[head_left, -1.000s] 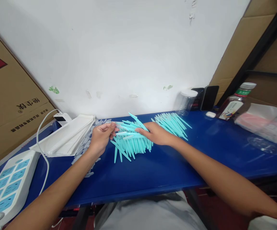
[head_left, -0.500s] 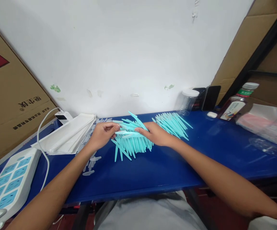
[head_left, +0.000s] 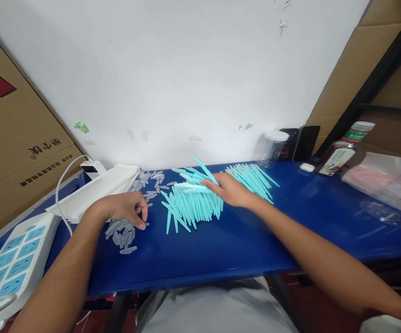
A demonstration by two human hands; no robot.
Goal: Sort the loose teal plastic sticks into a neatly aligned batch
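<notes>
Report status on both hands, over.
Left hand down on clear pieces, grip unclear. Right hand pinching a teal stick above the teal pile. White packets stacked alongside.

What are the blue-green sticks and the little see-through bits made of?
The turquoise sticks look like matte moulded plastic: one even colour, all alike. The clear bits by the left hand seem frosted plastic; the blue table shows through.

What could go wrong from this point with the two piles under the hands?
1. The left hand is down among small clear pieces; one stray piece lies nearer the table's front edge, so a sweep could knock some off.
2. The right hand rests on a loose, criss-crossed teal stick pile; a nudge might scatter it into the clear pieces or the neater teal pile beside it.
</notes>
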